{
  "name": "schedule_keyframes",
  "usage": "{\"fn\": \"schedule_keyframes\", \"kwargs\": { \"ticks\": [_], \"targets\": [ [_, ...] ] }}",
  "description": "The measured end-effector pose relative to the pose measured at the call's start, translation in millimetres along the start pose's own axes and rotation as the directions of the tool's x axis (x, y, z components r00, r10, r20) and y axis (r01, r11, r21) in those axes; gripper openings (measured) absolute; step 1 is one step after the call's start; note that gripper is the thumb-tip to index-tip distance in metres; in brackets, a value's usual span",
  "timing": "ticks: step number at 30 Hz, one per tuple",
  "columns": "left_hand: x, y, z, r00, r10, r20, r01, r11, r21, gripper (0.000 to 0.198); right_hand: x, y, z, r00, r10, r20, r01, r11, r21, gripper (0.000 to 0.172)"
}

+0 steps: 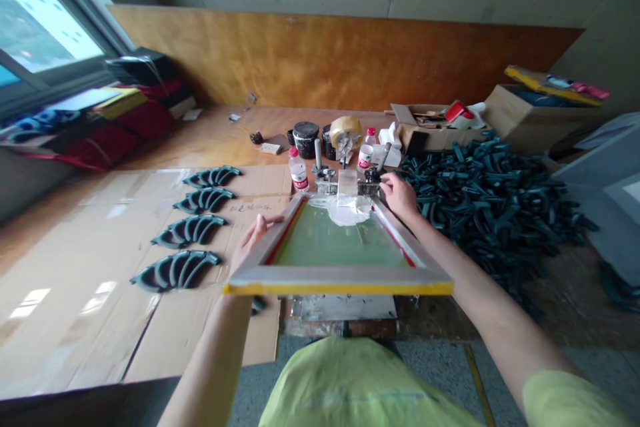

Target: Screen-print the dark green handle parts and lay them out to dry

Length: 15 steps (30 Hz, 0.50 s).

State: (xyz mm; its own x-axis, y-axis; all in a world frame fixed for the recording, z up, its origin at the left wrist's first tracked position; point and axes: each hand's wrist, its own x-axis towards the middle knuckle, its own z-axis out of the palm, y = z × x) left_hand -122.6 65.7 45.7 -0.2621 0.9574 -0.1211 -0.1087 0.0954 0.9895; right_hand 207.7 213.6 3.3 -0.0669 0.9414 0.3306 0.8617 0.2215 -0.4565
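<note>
A screen printing frame (343, 275) with green mesh (340, 243) is held at its back by a metal hinge clamp (327, 185). White ink (345, 212) lies on the far part of the mesh, below a pale block. At the frame's left rail is my left hand (254, 235), its fingers closed against the rail and partly hidden by it. My right hand (399, 195) pinches a black knob (373, 175) at the clamp's right end. Under the frame's near edge a metal base plate (345, 307) shows in part.
Several dark green curved ribbed parts (175, 271) stand in a column on cardboard (75, 267) at left. Many more form a pile (480, 200) at right. Behind the clamp are a bottle (299, 172), a black tub (306, 139) and a tape roll (345, 130). Cardboard boxes (530, 113) stand back right.
</note>
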Motion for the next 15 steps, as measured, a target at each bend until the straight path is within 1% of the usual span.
{"fn": "schedule_keyframes", "kwargs": {
  "ticks": [2, 3, 4, 6, 8, 9, 10, 11, 12, 13, 14, 15],
  "targets": [
    [19, 15, 11.4, 0.995, 0.1, -0.029, -0.102, 0.99, -0.095, 0.055, -27, 17, 10, 0.994, 0.021, 0.107, -0.025, 0.999, 0.031, 0.025],
    [28, 23, 16.9, 0.992, 0.124, -0.03, -0.127, 0.984, -0.124, 0.052, -42, 20, 18, 0.986, -0.003, 0.169, -0.006, 0.999, 0.05, 0.025],
    [36, 31, 21.7, 0.99, 0.143, -0.02, -0.144, 0.98, -0.136, 0.05, -57, 22, 27, 0.974, -0.048, 0.22, 0.034, 0.997, 0.067, 0.027],
    [48, 43, 28.5, 0.989, 0.15, 0.004, -0.148, 0.978, -0.15, 0.047, -81, 18, 44, 0.949, -0.152, 0.277, 0.139, 0.988, 0.069, 0.036],
    [49, 46, 32.0, 0.986, 0.165, -0.009, -0.164, 0.972, -0.166, 0.045, -95, 11, 55, 0.923, -0.233, 0.307, 0.232, 0.972, 0.038, 0.043],
    [45, 42, 33.2, 0.985, 0.169, -0.038, -0.173, 0.969, -0.178, 0.044, -98, 6, 57, 0.916, -0.252, 0.312, 0.26, 0.965, 0.018, 0.04],
    [37, 33, 34.6, 0.987, 0.149, -0.059, -0.157, 0.97, -0.184, 0.044, -101, 0, 58, 0.917, -0.254, 0.306, 0.267, 0.964, 0.001, 0.031],
    [26, 20, 36.6, 0.995, 0.089, -0.044, -0.095, 0.98, -0.175, 0.046, -104, -7, 57, 0.925, -0.248, 0.288, 0.261, 0.965, -0.008, 0.022],
    [12, 3, 39.4, 1.0, -0.01, 0.0, 0.009, 0.988, -0.155, 0.049, -108, -16, 55, 0.936, -0.242, 0.257, 0.253, 0.967, -0.012, 0.015],
    [-3, -16, 42.7, 0.985, -0.153, 0.08, 0.161, 0.982, -0.101, 0.054, -115, -27, 53, 0.946, -0.243, 0.215, 0.251, 0.968, -0.013, 0.012],
    [-20, -36, 46.3, 0.925, -0.327, 0.195, 0.337, 0.941, -0.018, 0.057, -124, -40, 52, 0.949, -0.264, 0.175, 0.27, 0.963, -0.011, 0.01],
    [-35, -56, 49.4, 0.853, -0.461, 0.244, 0.472, 0.881, 0.014, 0.06, -135, -53, 52, 0.937, -0.316, 0.15, 0.32, 0.947, -0.001, 0.011]
  ]
}}
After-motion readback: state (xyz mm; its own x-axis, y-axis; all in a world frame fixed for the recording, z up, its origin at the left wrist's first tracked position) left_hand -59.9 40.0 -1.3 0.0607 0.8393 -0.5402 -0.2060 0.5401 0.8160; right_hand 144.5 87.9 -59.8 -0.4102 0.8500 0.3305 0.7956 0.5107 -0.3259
